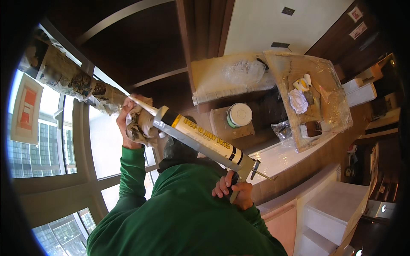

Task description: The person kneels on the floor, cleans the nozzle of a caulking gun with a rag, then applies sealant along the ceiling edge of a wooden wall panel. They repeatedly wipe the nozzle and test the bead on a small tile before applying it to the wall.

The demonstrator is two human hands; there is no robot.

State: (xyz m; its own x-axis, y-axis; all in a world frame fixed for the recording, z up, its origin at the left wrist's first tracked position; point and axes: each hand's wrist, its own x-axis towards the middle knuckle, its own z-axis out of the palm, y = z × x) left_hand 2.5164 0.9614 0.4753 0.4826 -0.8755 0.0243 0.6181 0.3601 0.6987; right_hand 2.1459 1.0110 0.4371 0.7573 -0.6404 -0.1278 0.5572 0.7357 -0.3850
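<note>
Looking at a caulk gun (200,140) slung diagonally in front of the chest, long axis running from the handle (234,196) at lower right up to the nozzle (145,105) at upper left. Right hand (244,193) wrapped round that handle. Left hand (124,123) bunched on a crumpled rag (143,126), way nearer the nozzle, just beside it; can't tell if touching. White-lidded bucket (240,114) beyond the gun, well apart from both hands.

Grey caulking gun (196,144) — slanted, yellow-labelled cartridge (207,138), nozzle (144,106) up-left, crumpled beige wad (140,127) beside nozzle
</note>
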